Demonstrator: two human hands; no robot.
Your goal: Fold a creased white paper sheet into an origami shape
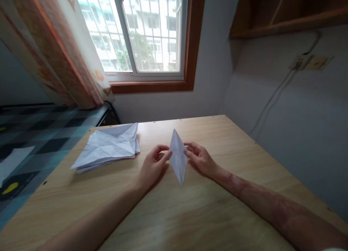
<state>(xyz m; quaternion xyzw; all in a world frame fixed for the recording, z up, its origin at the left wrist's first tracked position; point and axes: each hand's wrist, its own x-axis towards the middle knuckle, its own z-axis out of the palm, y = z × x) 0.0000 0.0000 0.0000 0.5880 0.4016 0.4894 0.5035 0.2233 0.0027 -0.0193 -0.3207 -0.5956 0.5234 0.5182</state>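
A white sheet of paper folded into a narrow diamond (178, 155) is held between my two hands, just over the wooden table. My left hand (156, 162) pinches its left corner with thumb and fingertips. At the opposite corner, my right hand (199, 157) grips the paper the same way. The diamond's far tip is a single point; its near end shows a slit between two narrow flaps. A stack of creased white paper sheets (111, 144) lies to the left of my left hand.
The light wooden table (174, 218) reaches toward the wall below a barred window (154, 33). On the left is a bed with a checked cover (62, 128) and a white sheet on it. A shelf (288, 24) and a socket with a cable (300, 62) are on the right wall.
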